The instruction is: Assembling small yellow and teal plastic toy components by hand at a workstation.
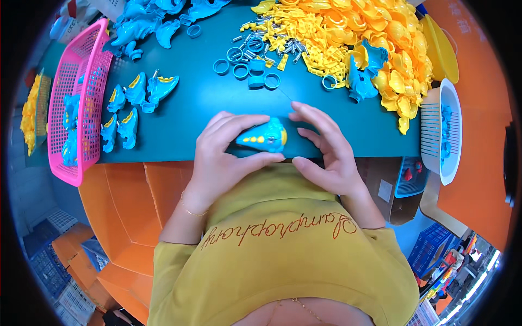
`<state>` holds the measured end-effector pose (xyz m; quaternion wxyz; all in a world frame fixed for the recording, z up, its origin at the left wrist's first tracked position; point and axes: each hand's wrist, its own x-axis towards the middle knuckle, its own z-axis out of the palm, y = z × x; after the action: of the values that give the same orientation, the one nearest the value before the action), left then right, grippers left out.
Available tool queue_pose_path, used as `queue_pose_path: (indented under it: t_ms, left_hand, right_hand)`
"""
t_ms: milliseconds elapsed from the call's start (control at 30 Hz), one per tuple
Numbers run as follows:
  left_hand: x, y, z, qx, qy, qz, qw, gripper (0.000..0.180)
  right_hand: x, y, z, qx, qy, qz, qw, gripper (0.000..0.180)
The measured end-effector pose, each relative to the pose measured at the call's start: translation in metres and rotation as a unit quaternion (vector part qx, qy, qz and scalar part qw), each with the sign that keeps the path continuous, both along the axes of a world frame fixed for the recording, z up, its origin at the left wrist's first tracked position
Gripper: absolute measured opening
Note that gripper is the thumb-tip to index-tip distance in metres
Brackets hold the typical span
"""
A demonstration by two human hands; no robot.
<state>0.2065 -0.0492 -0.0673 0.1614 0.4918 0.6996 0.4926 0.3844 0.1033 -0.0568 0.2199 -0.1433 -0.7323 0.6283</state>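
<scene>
Between the thumb and fingers of my left hand point(215, 152) is a blue plastic toy part point(272, 133) with a row of yellow spots and a yellow end. Its narrow tip points left into the palm. My right hand point(331, 155) is just to the right of it, fingers curved and apart, with nothing between them. Both hands are over the near edge of the green table point(201, 89). Beyond them lie several blue rings point(241, 71) and a scatter of small metal springs or pins point(293, 46).
Yellow shells point(380, 27) are heaped at the far right, with a blue part point(361, 81) against them. Blue-and-yellow pieces point(128, 127) lie at left beside a pink basket point(92, 103). More blue parts point(141, 24) are piled far left. A white basket point(432, 127) stands right.
</scene>
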Motion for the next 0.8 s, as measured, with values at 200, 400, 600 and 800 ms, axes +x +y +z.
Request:
queue_pose_path:
  t_ms: [200, 400, 600, 800]
  left_hand:
    - [0.007, 0.008, 0.007, -0.015, 0.003, -0.031, 0.999, 0.052]
    - [0.010, 0.006, 0.003, 0.026, -0.045, -0.043, 0.998, 0.037]
    - [0.005, 0.000, -0.014, 0.075, -0.049, -0.029, 0.996, 0.041]
    - [0.019, 0.015, 0.002, -0.042, 0.105, -0.010, 0.994, 0.074]
  right_hand:
    - [-0.009, 0.010, -0.017, 0.111, 0.028, 0.046, 0.992, 0.044]
    - [-0.014, -0.003, -0.022, 0.030, 0.078, 0.004, 0.997, 0.031]
    - [-0.018, 0.000, -0.020, 0.107, 0.079, 0.007, 0.991, 0.029]
    - [-0.025, -0.005, 0.001, 0.150, 0.013, 0.007, 0.989, 0.043]
